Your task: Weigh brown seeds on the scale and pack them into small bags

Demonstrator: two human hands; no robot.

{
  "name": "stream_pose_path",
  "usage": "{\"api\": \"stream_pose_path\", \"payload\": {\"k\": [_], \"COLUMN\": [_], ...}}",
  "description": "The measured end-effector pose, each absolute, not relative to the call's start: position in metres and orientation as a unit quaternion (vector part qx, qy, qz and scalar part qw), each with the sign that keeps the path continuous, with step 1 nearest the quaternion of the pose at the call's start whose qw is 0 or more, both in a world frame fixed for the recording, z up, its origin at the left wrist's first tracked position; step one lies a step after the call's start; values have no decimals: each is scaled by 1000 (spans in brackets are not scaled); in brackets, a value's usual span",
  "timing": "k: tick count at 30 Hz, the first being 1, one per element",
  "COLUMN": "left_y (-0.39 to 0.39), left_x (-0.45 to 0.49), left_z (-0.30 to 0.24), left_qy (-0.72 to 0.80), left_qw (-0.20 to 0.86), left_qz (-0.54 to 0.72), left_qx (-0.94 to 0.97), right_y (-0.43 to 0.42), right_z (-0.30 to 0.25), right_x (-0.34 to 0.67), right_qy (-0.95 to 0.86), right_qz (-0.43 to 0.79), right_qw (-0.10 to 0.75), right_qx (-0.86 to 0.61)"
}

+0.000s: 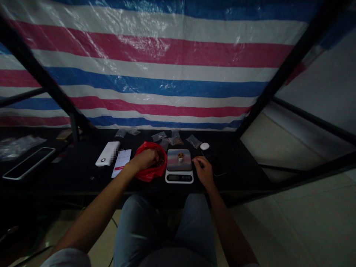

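Red plastic bag stands on the tabletop, just left of the scale. Left hand is inside its mouth, fingers bunched among small brown pieces; whether they grip any cannot be told. Right hand is just right of the scale, fingers curled; whether its fingertips meet on anything cannot be told.

Progress: a small cup stands on the plate of the scale, with brownish matter visible at its top. Pieces are left in the bag, so sorting or weighing is judged unfinished. The display is unreadable.

Surroundings: small clear packets lie along the far side, some with contents. A white oval case sits far right of the scale. Left of the bag lie a lit phone and a white power bank. No obstruction noted between bag and scale; dim light hampers inspection.
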State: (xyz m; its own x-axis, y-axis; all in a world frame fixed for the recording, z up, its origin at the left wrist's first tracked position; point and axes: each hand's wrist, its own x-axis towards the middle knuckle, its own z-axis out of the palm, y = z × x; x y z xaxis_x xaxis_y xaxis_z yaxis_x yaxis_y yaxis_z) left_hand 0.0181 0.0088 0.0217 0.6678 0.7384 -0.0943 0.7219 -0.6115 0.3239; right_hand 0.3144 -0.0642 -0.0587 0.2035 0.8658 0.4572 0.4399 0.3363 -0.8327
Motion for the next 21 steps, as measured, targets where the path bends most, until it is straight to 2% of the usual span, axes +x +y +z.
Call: {"api": "stream_pose_path", "payload": {"k": [9,16,21], "left_y": [15,14,19], "left_x": [14,39,83], "left_z": [32,56,60], "left_qy": [403,381,302], "left_qw": [186,267,307], "left_qz": [39,156,185], "left_qx": [895,871,883], "right_y": [-64,-64,-64], "right_z": [-59,-59,-59], "right_x": [315,315,314], "right_qy": [-600,-598,-591], "right_qz": [199,202,202], "right_qw": [554,552,560], "right_qx": [-543,-544,-545]}}
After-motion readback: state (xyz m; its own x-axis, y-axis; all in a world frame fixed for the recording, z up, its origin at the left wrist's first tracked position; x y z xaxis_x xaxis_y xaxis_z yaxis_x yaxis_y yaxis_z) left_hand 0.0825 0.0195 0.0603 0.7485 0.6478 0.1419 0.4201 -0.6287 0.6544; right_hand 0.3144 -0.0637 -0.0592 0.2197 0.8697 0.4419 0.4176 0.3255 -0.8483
